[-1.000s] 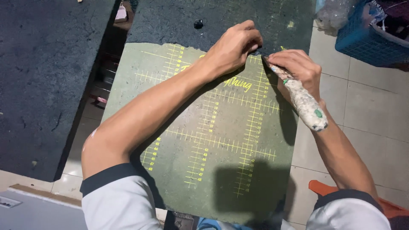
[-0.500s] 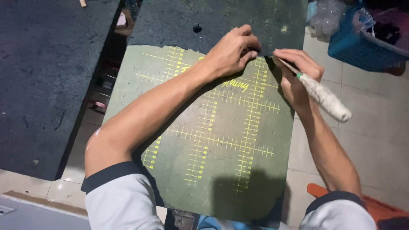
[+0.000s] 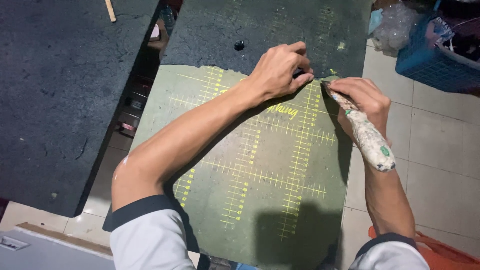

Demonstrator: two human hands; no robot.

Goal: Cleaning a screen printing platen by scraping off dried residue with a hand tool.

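Since 0.5 s ago, right hand point(image 3: 367, 102) has tilted the paint-caked tool point(image 3: 364, 131), handle end now toward 5 o'clock, tip at the mat's dark/green boundary. Head view: far part of green cutting mat point(image 3: 260, 170) is dark-coated, near part w/ yellow grid bare. Left hand point(image 3: 280, 70) at 12 o'clock, fingers curled, pressing the mat edge, holding nothing; right hand clenched on tool.

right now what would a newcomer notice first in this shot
Two bare arms meet at the far edge of a worn green cutting mat with yellow grid lines. The left hand presses down where the mat meets a dark, rough coated board, and the right hand grips a paint-crusted tool handle, its tip at that same edge. A blue plastic basket sits on the tiled floor at upper right.
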